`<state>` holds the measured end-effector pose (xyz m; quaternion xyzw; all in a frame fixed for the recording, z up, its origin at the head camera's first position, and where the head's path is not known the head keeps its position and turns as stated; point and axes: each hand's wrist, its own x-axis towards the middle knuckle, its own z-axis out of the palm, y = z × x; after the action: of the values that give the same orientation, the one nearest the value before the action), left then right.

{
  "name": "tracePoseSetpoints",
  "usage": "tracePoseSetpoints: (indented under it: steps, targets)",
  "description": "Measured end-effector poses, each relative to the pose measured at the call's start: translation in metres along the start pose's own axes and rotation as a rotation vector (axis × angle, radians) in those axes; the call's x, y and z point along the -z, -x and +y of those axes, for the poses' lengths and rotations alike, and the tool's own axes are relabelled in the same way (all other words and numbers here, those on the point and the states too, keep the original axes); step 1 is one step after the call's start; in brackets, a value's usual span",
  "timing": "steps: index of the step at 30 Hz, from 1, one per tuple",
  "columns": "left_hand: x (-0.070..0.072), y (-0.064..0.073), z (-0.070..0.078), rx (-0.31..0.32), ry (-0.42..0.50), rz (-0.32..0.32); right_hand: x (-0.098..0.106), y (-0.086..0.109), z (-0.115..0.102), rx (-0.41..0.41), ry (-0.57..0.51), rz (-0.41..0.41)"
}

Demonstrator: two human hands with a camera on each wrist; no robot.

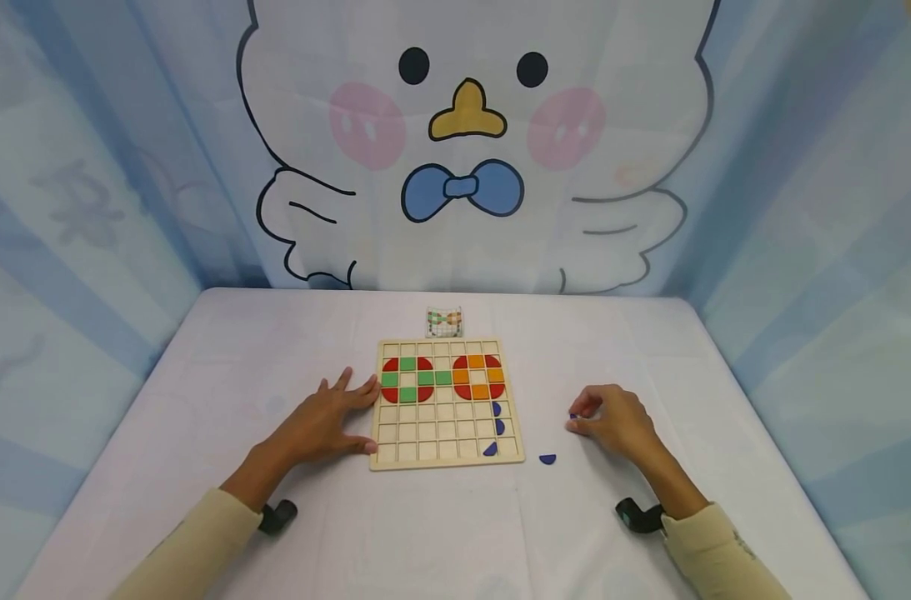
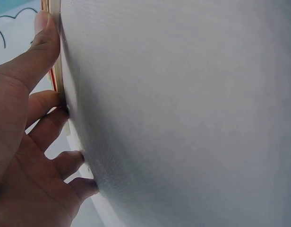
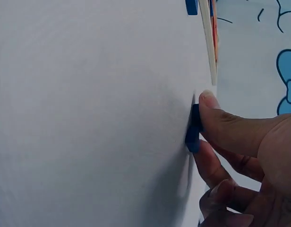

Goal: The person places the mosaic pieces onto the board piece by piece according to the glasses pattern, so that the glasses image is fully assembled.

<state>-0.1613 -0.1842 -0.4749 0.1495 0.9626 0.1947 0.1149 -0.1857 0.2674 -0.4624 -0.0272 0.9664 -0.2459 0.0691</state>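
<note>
A wooden grid board (image 1: 427,432) lies on the white table, with red, green and orange pieces forming two rounded rings joined by a green square (image 1: 443,378). Down its right side are blue pieces, two half-rounds (image 1: 497,409) and a corner-shaped one (image 1: 490,449). My left hand (image 1: 323,425) rests against the board's left edge, fingers spread and thumb near the lower corner. Right of the board, my right hand (image 1: 616,421) pinches a small blue piece (image 3: 195,127) between thumb and finger, close to the tabletop; its full shape is partly hidden. A loose blue half-round (image 1: 548,459) lies between board and right hand.
A small pattern card (image 1: 444,322) stands just behind the board. Dark wrist cameras (image 1: 639,517) sit on both wrists. Curtains with a cartoon bird (image 1: 466,125) enclose the table (image 1: 312,542) at the back and sides.
</note>
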Motion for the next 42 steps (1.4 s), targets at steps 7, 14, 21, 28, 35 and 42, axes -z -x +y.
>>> tracePoseSetpoints:
  steps: [7, 14, 21, 28, 35, 42]
  targets:
    - [0.001, 0.001, -0.001, -0.010, 0.004, 0.003, -0.002, -0.003, -0.013, 0.054, -0.010, -0.026]
    - [0.001, 0.001, -0.001, -0.020, 0.010, 0.002, -0.010, -0.009, -0.042, 0.121, -0.064, -0.084]
    - [0.000, 0.001, 0.000, -0.014, 0.013, 0.001, -0.021, -0.017, -0.075, 0.159, -0.194, -0.108]
    - [-0.001, 0.000, -0.001, -0.011, 0.016, 0.002, -0.035, -0.022, -0.106, 0.298, -0.213, -0.134]
    - [0.000, 0.001, 0.000, -0.013, 0.021, 0.005, -0.048, -0.026, -0.141, 0.329, -0.286, -0.102]
    - [0.002, 0.001, -0.001, -0.016, 0.023, -0.004, -0.068, -0.036, -0.170, 0.404, -0.323, -0.126]
